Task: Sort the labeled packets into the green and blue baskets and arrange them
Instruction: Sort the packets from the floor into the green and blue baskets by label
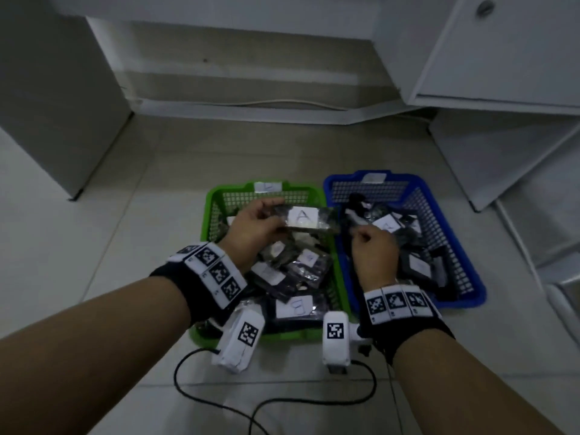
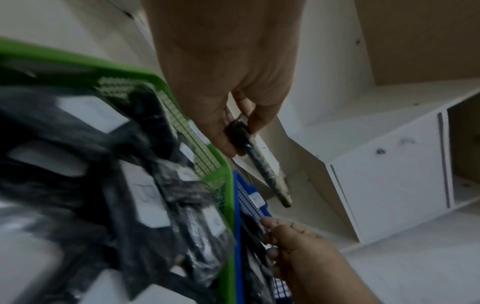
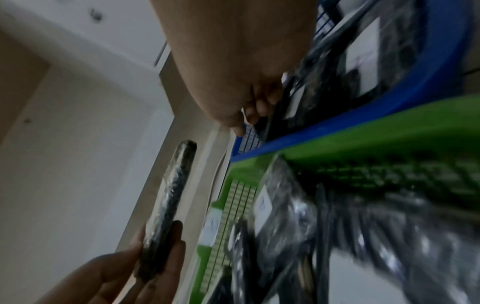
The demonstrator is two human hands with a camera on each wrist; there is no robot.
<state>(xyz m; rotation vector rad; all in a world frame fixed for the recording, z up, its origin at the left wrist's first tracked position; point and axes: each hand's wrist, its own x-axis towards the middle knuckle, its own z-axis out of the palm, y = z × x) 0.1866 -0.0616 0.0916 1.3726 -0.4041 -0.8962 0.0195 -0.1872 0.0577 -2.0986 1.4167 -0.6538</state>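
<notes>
The left hand (image 1: pixel 251 229) is pinching one end of a flat dark plastic-wrapped packet with a white paper label marked A (image 1: pixel 306 218), thumb on top and fingers underneath, holding it level above the far end of the green plastic mesh basket (image 1: pixel 209 215). Held by its end like this, the packet is showing its label face up, which probably lets the letter be read before it goes anywhere. The right hand (image 1: pixel 373 246) is hovering over the near left part of the blue plastic mesh basket (image 1: pixel 452 227), its fingers curled loosely inward; the wrist view is showing the fingertips (image 3: pixel 259 111) at the edge of the dark packets inside, but whether they are gripping one cannot be told.

The green basket is holding a loose heap of similar packets, one near the front labelled B (image 1: pixel 296 306). The blue basket is holding fewer, one of them showing an A label (image 1: pixel 387 226). Judging by that, the held A packet belongs in the blue basket, and the right hand may be clearing room or waiting to receive it. Both baskets are sitting side by side, touching, on the pale tiled floor (image 1: pixel 110 246).
</notes>
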